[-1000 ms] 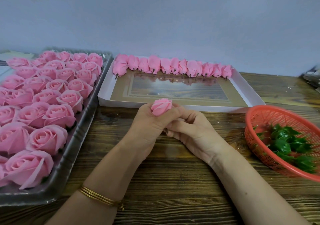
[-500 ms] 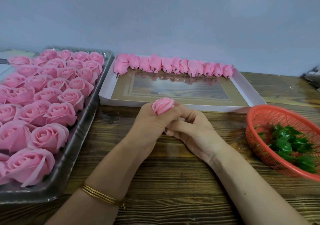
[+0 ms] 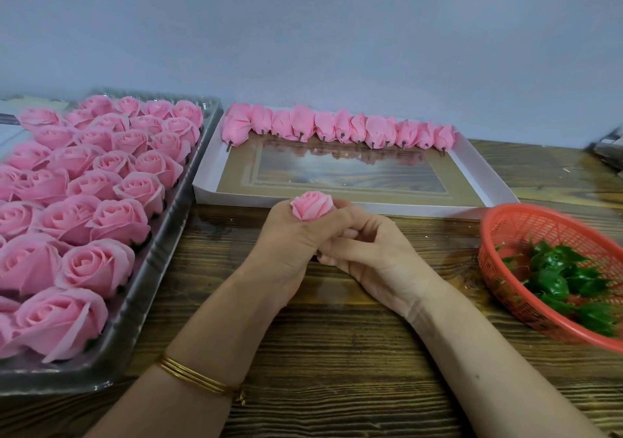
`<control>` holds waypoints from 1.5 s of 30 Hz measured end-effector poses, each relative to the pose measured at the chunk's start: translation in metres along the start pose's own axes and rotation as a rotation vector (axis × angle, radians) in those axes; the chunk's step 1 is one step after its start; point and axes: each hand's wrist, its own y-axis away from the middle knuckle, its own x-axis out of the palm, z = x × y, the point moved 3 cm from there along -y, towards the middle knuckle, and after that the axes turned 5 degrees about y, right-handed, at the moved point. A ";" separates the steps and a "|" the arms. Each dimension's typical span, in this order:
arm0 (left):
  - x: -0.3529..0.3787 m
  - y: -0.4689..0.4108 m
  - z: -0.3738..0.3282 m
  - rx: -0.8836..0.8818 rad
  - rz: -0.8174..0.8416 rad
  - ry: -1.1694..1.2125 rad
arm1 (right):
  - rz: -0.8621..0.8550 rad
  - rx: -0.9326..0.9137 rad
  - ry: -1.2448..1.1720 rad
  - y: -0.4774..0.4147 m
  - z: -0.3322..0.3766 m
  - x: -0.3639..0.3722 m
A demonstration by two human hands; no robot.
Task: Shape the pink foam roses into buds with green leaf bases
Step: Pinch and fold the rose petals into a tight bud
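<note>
My left hand (image 3: 290,245) is closed around a pink foam rose (image 3: 312,205), squeezed into a bud whose tip pokes up above my fist. My right hand (image 3: 367,255) presses against the left from the right, its fingers curled under the bud's base; what they hold there is hidden. Several open pink roses (image 3: 84,201) fill a clear plastic tray (image 3: 161,255) on the left. A row of finished buds (image 3: 337,129) lies along the far edge of a white box lid (image 3: 485,181). Green leaf bases (image 3: 566,282) sit in a red basket (image 3: 526,222) at the right.
The wooden table (image 3: 337,370) runs under my forearms. A pale wall stands close behind the trays. A dark object (image 3: 610,147) pokes in at the far right edge. A gold bangle (image 3: 195,377) circles my left wrist.
The hands stay together in the same spot. The bud has turned slightly in my left fist and shows a little more of its tip.
</note>
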 end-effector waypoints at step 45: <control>-0.006 -0.008 0.007 0.207 -0.035 -0.193 | -0.292 -0.145 0.090 0.001 0.006 -0.003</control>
